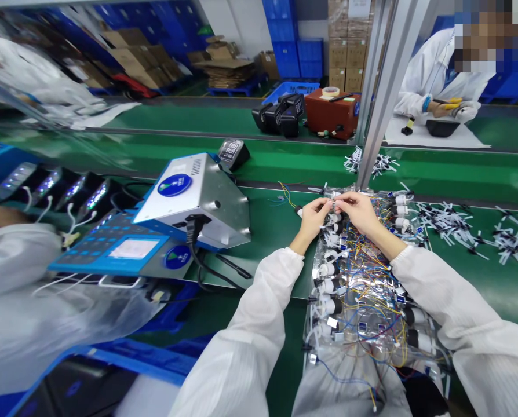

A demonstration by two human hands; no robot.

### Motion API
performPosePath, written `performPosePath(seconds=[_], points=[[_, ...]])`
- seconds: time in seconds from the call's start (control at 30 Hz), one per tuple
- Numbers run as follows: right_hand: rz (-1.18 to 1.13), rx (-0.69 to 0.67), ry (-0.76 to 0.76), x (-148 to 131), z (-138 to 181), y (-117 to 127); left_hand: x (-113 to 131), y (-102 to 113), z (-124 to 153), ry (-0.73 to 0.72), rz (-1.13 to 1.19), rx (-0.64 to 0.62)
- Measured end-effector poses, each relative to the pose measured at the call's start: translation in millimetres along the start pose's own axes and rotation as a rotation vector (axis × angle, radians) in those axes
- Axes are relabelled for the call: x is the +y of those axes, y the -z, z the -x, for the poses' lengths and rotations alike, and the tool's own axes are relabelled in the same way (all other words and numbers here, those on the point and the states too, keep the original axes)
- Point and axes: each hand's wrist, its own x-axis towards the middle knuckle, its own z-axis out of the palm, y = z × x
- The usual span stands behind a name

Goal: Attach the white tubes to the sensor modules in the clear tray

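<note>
My left hand [314, 216] and my right hand [358, 209] meet above the far end of a clear tray [310, 301]. Together they pinch a small white part with thin wires [334, 204] between the fingertips. The tray is filled with several small white and black cylindrical parts [328, 269] trailing yellow, blue and red wires [374, 289]. It lies on the green work surface [267, 231] between my white sleeves.
A silver and blue test device [189, 200] with a black cable stands to the left. Loose white and black parts [448, 220] lie scattered to the right. A metal post [378, 104] rises behind the tray. Co-workers in white coats sit at left and far right.
</note>
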Motion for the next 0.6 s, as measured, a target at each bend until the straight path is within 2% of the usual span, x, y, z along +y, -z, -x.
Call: performPosePath(seconds=[0.17,0.37,0.6], points=[[-0.018,0.042,-0.02,-0.5,-1.3,-5.4,1.9,-3.3,3.2,-0.021,-0.014,0.005],[-0.009,0.039,0.003,2.1,-3.1,-6.8,1.9,-5.8,5.2,-0.012,-0.002,0.07],[0.014,0.027,0.025,2.3,-2.2,-6.8,-2.1,-5.1,5.0,-0.009,0.004,0.084]])
